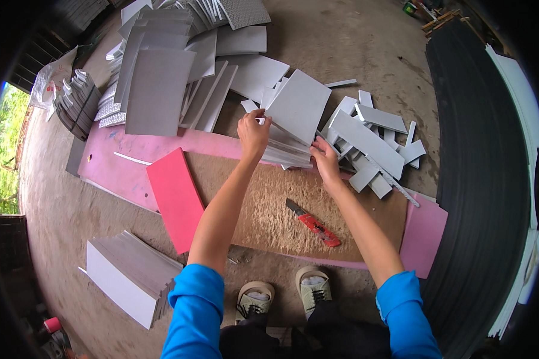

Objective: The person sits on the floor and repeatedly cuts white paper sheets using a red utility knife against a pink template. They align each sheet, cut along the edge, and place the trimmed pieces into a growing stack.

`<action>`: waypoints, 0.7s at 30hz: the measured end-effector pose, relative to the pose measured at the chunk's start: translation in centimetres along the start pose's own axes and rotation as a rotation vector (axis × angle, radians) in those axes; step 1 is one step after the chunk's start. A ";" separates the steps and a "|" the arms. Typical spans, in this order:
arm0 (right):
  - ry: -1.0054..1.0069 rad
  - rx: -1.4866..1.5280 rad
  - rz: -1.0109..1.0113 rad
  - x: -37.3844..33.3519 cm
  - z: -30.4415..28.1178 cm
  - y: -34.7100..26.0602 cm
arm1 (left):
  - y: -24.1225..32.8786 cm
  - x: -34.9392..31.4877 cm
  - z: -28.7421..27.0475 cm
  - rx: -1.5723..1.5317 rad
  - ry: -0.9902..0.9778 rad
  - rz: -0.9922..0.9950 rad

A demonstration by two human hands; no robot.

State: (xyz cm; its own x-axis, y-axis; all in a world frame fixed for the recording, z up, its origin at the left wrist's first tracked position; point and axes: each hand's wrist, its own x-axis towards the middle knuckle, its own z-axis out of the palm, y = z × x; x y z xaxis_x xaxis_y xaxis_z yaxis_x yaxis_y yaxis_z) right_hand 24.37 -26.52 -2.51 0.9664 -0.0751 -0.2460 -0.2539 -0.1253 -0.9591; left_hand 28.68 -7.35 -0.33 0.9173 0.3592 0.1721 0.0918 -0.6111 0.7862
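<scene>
My left hand [254, 134] is closed at the near left edge of a pale grey foam sheet [299, 106], its thumb and fingers pinching there. At the right, my right hand [326, 160] grips the near right corner of the same sheet, with its fingertips partly hidden behind the edge. Under and in front of that sheet lie several more grey sheets [284, 149], fanned at a slant. Nearer to me, a red utility knife [317, 228] with a dark tip rests on the worn brown board [257, 206], touched by neither hand.
A red rectangular block [176, 200] lies left on the board and pink sheet [117, 158]. Stacked grey sheets [159, 90] stand far left; loose offcuts [371, 140] pile up right. Another stack [126, 278] sits near left. Long black sheets [482, 179] line the right.
</scene>
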 end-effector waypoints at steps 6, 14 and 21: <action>-0.060 0.473 0.126 -2.4 0.5 -1.2 | 0.4 -6.6 -5.1 -0.876 -0.068 -0.508; -0.350 -0.013 -0.109 -10.8 3.1 -1.3 | -6.9 -19.8 -15.6 0.124 0.073 -0.335; -0.355 -0.219 -0.240 -16.2 4.4 3.7 | -11.8 -20.2 -19.8 0.378 0.231 -0.595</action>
State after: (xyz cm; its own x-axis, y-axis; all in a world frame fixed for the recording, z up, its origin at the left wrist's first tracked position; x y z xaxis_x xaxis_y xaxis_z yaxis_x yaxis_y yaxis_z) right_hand 7.97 -21.40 -2.69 0.9433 0.3193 -0.0904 0.0124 -0.3061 -0.9519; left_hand 1.39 6.62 -1.33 0.5696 0.8193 -0.0661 0.7135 -0.4530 0.5345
